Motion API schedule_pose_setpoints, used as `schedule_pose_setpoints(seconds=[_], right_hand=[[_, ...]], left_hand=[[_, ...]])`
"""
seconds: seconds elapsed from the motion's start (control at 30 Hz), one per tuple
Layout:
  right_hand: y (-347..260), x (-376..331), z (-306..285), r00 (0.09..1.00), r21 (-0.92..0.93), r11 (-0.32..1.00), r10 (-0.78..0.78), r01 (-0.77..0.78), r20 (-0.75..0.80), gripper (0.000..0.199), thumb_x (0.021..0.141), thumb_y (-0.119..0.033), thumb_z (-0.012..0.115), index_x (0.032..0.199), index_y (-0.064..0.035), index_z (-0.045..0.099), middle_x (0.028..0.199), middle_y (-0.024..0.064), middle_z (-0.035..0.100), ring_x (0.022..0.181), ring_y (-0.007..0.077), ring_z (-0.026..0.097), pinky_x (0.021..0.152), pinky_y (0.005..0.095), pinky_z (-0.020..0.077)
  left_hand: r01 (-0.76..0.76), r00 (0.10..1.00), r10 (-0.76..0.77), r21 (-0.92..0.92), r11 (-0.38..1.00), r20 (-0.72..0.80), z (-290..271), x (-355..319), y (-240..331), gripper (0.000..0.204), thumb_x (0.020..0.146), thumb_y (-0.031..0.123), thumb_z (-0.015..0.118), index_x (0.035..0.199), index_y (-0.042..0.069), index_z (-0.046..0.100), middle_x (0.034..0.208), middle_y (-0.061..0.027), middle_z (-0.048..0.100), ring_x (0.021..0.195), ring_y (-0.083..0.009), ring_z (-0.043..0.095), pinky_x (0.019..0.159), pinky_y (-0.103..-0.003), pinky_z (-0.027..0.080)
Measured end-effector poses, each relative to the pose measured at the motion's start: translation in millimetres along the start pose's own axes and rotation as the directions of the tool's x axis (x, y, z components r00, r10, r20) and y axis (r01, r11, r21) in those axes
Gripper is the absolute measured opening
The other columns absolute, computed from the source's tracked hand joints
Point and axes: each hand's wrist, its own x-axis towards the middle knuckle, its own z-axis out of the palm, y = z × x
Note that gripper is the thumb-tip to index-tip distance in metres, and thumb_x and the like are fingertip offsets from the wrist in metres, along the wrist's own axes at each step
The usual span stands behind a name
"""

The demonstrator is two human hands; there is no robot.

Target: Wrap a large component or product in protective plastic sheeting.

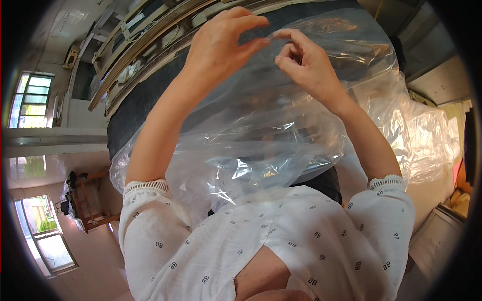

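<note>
The left hand (218, 42) is raised in front of the person, its thumb and forefinger narrowed to a pinch on the top edge of a clear plastic bag (261, 145). The right hand (306, 62) sits just beside it, its fingers curled and pinching the same edge. The fingertips of both hands almost meet. The bag hangs down from this edge, draping loosely between the forearms and against the white patterned blouse (281, 236). Behind it lies a dark tabletop (145, 95), with more clear plastic (427, 135) heaped to the right.

Risk: the film is thin and slippery, and both grips cover only a small area. If the two layers cling together, the fingertips are likely to slide off. A sharp pull apart could stretch or tear the edge.
</note>
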Motion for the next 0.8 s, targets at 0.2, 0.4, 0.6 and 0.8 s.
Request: schedule_pose_setpoints(seconds=[0.2,0.4,0.6,0.8], right_hand=[[-8.4,-4.7,-16.4,0.998,0.089,0.995,0.050,-0.053,0.030,0.035,0.078,-0.006,0.058,0.111,-0.0005,0.051,0.063,-0.0010,0.050,0.058,0.0059,0.043,0.057,0.0209,0.0382],[-3.5,-6.2,-27.1,0.997,0.078,0.996,0.047,-0.051,0.053,0.036,0.079,-0.007,0.059,0.113,0.0005,0.049,0.064,-0.0018,0.049,0.058,0.0048,0.042,0.056,0.0204,0.0369],[-6.1,-5.7,-36.9,0.977,0.297,0.933,0.173,-0.202,0.122,0.039,0.079,-0.006,0.060,0.116,-0.0001,0.050,0.070,-0.0049,0.049,0.063,0.0016,0.044,0.058,0.0174,0.0372],[-15.4,-4.4,-39.4,0.966,0.321,0.915,0.202,-0.245,0.163,0.038,0.080,-0.007,0.060,0.116,0.0004,0.052,0.072,-0.0053,0.049,0.066,0.0006,0.045,0.060,0.0167,0.0373]], left_hand=[[-0.309,0.947,0.304,0.038,0.950,0.101,6.1,34.3,2.3,0.018,0.076,0.005,0.068,0.094,0.007,0.068,0.091,-0.0036,0.061,0.082,-0.0143,0.059,0.067,-0.025,0.047],[-0.404,0.913,0.400,0.042,0.914,0.076,16.5,39.9,4.7,0.024,0.069,0.007,0.073,0.092,0.011,0.070,0.087,-0.0015,0.063,0.080,-0.0153,0.060,0.068,-0.025,0.048],[-0.276,0.959,0.258,-0.170,0.946,-0.118,42.2,27.7,-17.1,0.018,0.066,0.012,0.075,0.083,0.011,0.070,0.080,-0.0003,0.064,0.074,-0.0181,0.059,0.066,-0.030,0.046],[-0.343,0.925,0.296,-0.187,0.921,-0.239,56.6,21.2,-25.3,0.019,0.065,0.012,0.075,0.083,0.012,0.070,0.079,-0.0008,0.064,0.072,-0.0166,0.060,0.063,-0.027,0.046]])
